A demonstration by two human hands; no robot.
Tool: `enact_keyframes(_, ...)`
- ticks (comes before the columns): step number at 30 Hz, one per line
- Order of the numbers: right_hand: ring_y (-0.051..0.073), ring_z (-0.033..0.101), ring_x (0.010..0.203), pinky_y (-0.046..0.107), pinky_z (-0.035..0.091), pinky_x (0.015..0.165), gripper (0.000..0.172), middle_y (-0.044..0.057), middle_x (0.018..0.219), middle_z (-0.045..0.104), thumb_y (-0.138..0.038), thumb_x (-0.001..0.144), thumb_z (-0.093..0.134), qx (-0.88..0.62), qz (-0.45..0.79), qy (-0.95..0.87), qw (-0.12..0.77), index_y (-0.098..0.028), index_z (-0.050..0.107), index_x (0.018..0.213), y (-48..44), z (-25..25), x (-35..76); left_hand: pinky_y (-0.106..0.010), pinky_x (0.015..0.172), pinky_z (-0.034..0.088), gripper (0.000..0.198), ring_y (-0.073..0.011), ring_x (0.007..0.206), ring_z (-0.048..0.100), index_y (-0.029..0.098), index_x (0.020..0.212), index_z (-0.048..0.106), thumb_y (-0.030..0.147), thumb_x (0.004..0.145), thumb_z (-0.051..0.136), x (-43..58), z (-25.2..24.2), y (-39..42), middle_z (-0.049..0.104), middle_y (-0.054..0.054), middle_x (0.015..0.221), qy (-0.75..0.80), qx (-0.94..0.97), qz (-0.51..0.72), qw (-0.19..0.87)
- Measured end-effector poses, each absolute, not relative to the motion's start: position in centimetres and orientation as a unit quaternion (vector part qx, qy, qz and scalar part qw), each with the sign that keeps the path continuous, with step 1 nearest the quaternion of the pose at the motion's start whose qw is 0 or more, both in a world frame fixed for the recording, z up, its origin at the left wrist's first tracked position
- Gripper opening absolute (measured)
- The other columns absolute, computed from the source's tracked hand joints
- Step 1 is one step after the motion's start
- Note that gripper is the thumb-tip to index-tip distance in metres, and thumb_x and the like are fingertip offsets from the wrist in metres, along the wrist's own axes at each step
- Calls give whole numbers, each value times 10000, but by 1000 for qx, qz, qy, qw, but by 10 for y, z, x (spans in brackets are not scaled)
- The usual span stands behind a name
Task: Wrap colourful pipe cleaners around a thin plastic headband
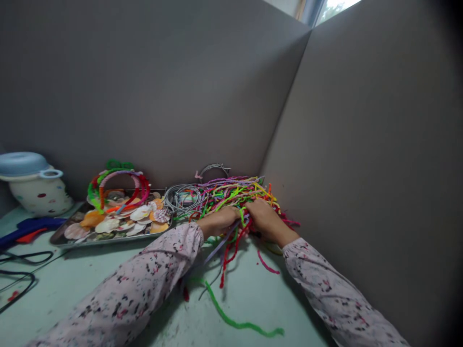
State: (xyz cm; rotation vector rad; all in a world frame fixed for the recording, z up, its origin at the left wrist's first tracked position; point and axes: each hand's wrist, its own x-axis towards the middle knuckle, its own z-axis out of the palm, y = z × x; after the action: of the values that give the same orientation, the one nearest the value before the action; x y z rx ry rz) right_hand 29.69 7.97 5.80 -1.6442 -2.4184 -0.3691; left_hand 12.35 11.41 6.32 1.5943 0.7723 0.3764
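Observation:
A tangled heap of coloured pipe cleaners (231, 190) lies against the corner of the grey panels. Both my hands are in its front edge, close together. My left hand (226, 219) has its fingers curled around some strands, with purple and green ones showing beside it. My right hand (264, 219) is closed too, gripping red and other strands; its fingertips are mostly hidden. Red pipe cleaners hang down between the hands. A loose green pipe cleaner (238, 324) lies on the table nearer to me, and a pink strand (268, 262) lies below my right hand.
Left of the heap are coils of grey wire (186, 198) and a metal tray (119, 241) of seashells, with colourful wrapped hoops (146, 188) on top. Farther left stand a spotted container with a blue lid (23, 164), a blue-handled tool (41, 223) and a black cord (27, 274). Grey panels (361, 144) enclose the back and right.

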Motion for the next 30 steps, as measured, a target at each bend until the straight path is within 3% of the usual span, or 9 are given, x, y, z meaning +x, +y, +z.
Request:
enact_keyframes(2,221,543,848,319,354,817,125,113,893,654,-179,875,501,-561,-126,-813,91,-150,609,932,83,63,295,-284,621,531,380,-163,625,654,101,907,625,293,912,297,120,70,111,678,-108,697,310,598,109,731)
enact_keyframes(4,221,560,900,311,358,833,181,113,958,665,-168,890,474,-553,-120,-818,108,-152,606,1012,87,68,296,-251,576,503,391,-147,598,634,95,890,614,277,918,269,116,77,110,657,-103,669,310,534,90,782)
enact_keyframes(9,226,574,1012,295,370,847,275,122,1108,656,-209,869,504,-566,-134,-795,169,-160,582,1128,103,85,311,-185,411,330,203,-62,396,405,123,787,557,234,872,411,99,94,117,501,16,537,324,543,142,761)
enact_keyframes(14,199,608,916,273,364,777,295,88,1079,675,-181,884,457,-587,-187,-771,164,-195,550,1163,125,111,321,-192,380,185,217,-46,396,292,121,705,581,268,821,471,84,113,134,408,32,510,368,675,224,599)
enact_keyframes(17,193,612,845,255,350,681,232,86,1021,684,-279,921,439,-611,-215,-747,150,-200,570,1096,138,125,326,-205,401,212,244,-58,417,281,152,670,571,347,806,520,69,124,149,371,42,494,389,743,258,479)
enact_keyframes(21,194,612,794,254,326,623,227,101,961,690,-296,931,424,-635,-241,-725,115,-184,573,1060,150,137,329,-224,442,264,246,-76,458,346,151,714,625,339,815,502,44,139,171,473,10,533,478,763,308,306)
enact_keyframes(25,185,613,776,250,344,642,226,116,932,697,-256,930,428,-619,-208,-756,46,-170,584,1069,158,138,310,-237,578,412,343,-119,636,530,131,1000,620,408,837,500,44,152,173,611,-39,761,469,755,418,188)
enact_keyframes(28,179,606,777,248,368,669,225,102,914,691,-275,920,453,-554,-166,-812,74,-157,610,1030,162,135,286,-277,772,463,562,-188,918,582,154,1135,575,465,683,699,68,152,164,605,-90,1085,392,844,358,77)
enact_keyframes(30,156,600,792,224,375,681,210,68,940,686,-258,898,482,-524,-148,-835,77,-161,626,1016,163,136,273,-311,868,442,592,-232,1053,557,190,1201,544,450,694,703,86,147,161,570,-105,1194,379,883,277,-3)
